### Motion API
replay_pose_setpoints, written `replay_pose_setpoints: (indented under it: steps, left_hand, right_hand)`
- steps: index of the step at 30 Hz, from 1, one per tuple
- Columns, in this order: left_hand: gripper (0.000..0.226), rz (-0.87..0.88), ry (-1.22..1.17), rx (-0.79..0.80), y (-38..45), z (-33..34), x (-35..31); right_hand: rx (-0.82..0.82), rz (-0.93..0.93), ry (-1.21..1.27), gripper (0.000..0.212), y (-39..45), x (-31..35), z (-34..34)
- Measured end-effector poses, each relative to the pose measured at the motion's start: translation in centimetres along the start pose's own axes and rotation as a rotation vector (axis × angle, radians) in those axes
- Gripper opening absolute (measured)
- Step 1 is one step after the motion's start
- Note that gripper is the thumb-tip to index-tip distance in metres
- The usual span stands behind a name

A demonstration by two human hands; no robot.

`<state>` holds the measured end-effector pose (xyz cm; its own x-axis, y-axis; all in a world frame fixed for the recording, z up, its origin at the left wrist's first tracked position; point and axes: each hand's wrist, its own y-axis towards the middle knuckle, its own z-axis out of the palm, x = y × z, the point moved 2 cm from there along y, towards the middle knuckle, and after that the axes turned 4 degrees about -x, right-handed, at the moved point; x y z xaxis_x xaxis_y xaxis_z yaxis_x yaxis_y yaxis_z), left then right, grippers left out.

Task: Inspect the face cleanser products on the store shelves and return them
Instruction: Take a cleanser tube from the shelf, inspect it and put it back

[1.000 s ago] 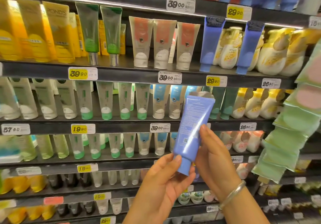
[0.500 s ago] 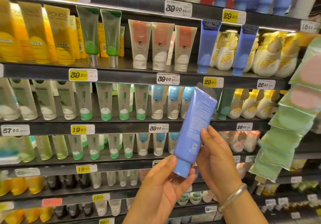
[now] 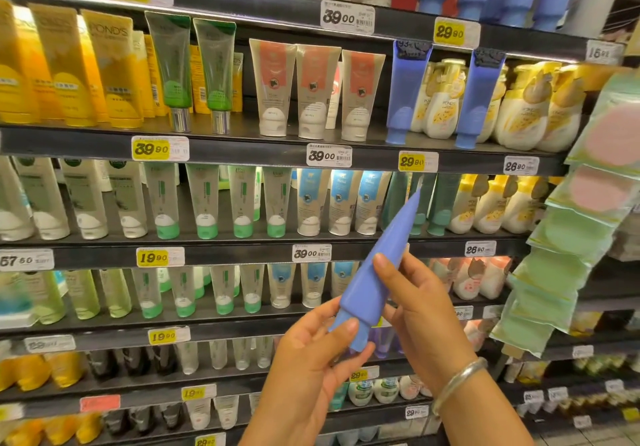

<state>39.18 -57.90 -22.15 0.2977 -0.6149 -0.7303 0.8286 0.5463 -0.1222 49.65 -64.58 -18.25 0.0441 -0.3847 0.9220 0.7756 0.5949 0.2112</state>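
Observation:
I hold a blue face cleanser tube (image 3: 375,272) in front of the shelves, cap down, tilted up to the right and turned edge-on to me. My left hand (image 3: 311,359) pinches its cap end from below with thumb and fingers. My right hand (image 3: 419,310), with a silver bangle on the wrist, grips the tube's body from the right. Two matching blue tubes (image 3: 405,95) stand on the shelf (image 3: 277,147) above, with a gap between them filled by cream pump bottles behind.
Dark shelves carry rows of tubes: yellow and green ones (image 3: 173,64) at upper left, white and coral ones (image 3: 311,89) in the middle. Cream pump bottles (image 3: 526,109) stand at right. A hanging strip of green and pink packets (image 3: 581,210) juts out at the right edge.
The tube has rotated in my hands from its printed flat face towards me to edge-on, and tilted further right. Both hands kept their hold and shifted slightly right.

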Motion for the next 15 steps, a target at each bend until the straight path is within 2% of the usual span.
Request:
replay_pose_setpoints:
  steps: [7,12,15]
  left_hand:
    - [0.028,-0.184,-0.253,0.079,-0.70,0.67,-0.29]
    - [0.032,-0.248,-0.326,0.150,-0.87,0.73,-0.56]
    - [0.039,-0.182,-0.265,0.126,-0.57,0.36,-0.83]
  right_hand:
    - [-0.003,0.005,0.246,0.032,-0.25,-0.12,0.36]
    - [0.038,0.015,0.369,0.040,-0.29,-0.15,0.70]
    - [0.066,0.013,0.394,0.046,-0.18,0.02,0.92]
